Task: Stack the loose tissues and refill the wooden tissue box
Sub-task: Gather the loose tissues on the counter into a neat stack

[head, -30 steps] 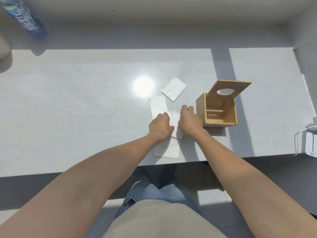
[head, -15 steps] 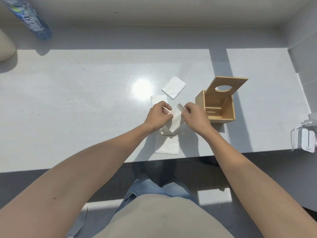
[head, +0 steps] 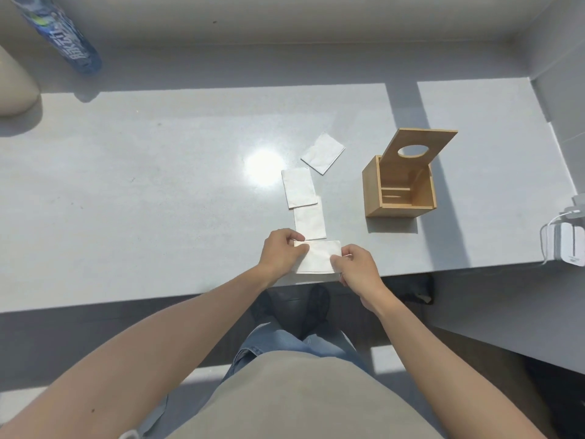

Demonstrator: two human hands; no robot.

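A folded white tissue (head: 318, 256) lies flat at the table's front edge. My left hand (head: 280, 251) pinches its left end and my right hand (head: 356, 267) pinches its right end. Three more folded tissues lie beyond it: one (head: 309, 221) just past the held one, one (head: 299, 187) overlapping that, and one (head: 323, 153) turned at an angle farther back. The wooden tissue box (head: 399, 190) stands to the right with its lid (head: 414, 148), which has an oval hole, tipped up. The box looks empty inside.
The grey table (head: 158, 185) has a bright sun glare (head: 264, 167) left of the tissues. A blue bottle (head: 61, 36) lies at the back left beside a beige object (head: 15, 87). A white device with a cable (head: 566, 239) sits at the right edge.
Both hands lifted a tissue from the pile, brought it toward me, and now hold it flat at the front edge. The tissue under it is uncovered.
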